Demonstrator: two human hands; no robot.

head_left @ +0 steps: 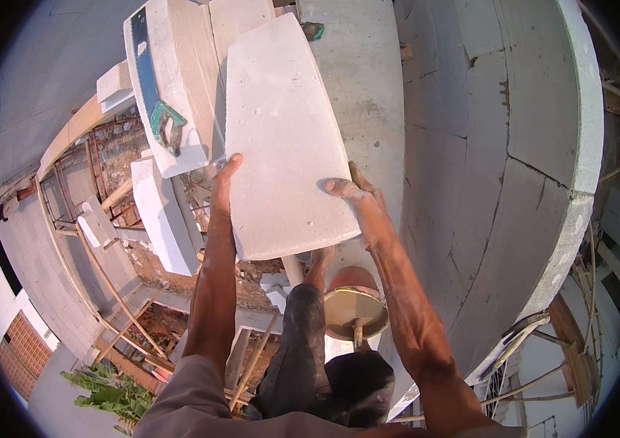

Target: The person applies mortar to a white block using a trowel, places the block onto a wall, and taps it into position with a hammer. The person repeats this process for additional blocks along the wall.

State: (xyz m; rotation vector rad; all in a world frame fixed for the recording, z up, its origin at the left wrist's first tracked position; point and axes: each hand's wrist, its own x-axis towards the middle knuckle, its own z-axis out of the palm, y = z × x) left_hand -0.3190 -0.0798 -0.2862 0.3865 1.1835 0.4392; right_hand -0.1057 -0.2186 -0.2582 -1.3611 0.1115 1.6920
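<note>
A large whitish lightweight concrete block [280, 139] is held out in front of me between both hands. My left hand [226, 182] grips its left edge, with the thumb against the side. On the right edge my right hand [359, 196] is closed, its thumb lying on the broad face and the fingers partly hidden behind. Left of the held block, a handsaw [151, 80] with a blue blade and green handle lies on stacked pale blocks [186, 87]. Below the held block, near my legs, is a round bucket [339, 321] with a handled tool [358, 334] in it.
To my right runs a tall grey block wall [463, 175] with open joints. A concrete ledge [368, 95] stretches ahead. Lower on the left are another pale block [164, 219], wooden poles [124, 292] and a drop to lower ground with green plants [113, 394].
</note>
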